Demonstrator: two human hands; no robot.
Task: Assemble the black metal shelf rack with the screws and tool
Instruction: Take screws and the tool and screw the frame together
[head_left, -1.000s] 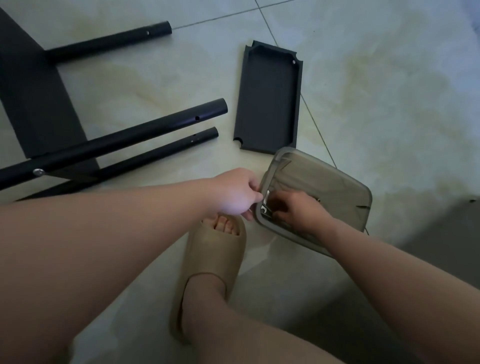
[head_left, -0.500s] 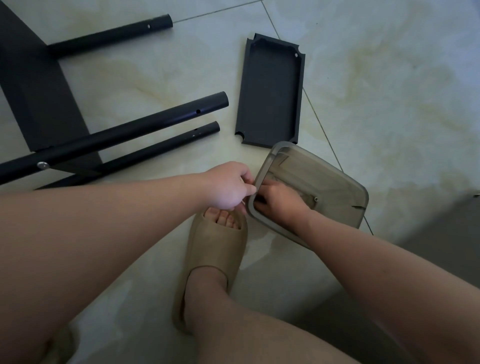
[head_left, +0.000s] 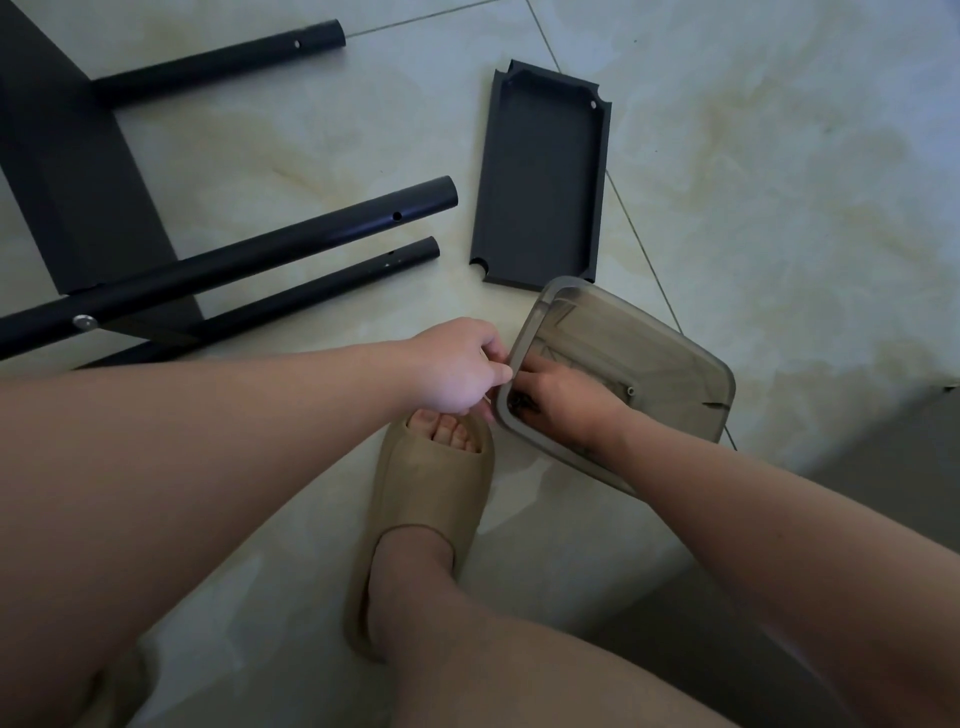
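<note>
A smoky translucent plastic box (head_left: 670, 358) sits on the tiled floor, tilted toward me. My left hand (head_left: 457, 371) pinches its near-left rim. My right hand (head_left: 566, 405) is inside the box with fingers curled down among small dark parts (head_left: 519, 402); what it grips is hidden. The partly built black rack lies at left: a flat shelf panel (head_left: 78, 171) with three black tubes (head_left: 291, 239) fixed to it, one showing a silver screw head (head_left: 84, 321). A loose black shelf tray (head_left: 543, 182) lies beyond the box.
My foot in a tan slipper (head_left: 426, 499) rests on the floor just under my left hand. A darker grey surface (head_left: 893, 478) fills the right lower corner. Pale tile floor (head_left: 779, 156) spreads to the right of the tray.
The box has been tipped a little more toward me and shifted slightly left. My right hand has pushed deeper toward the box's near-left corner; my left hand stays on the rim.
</note>
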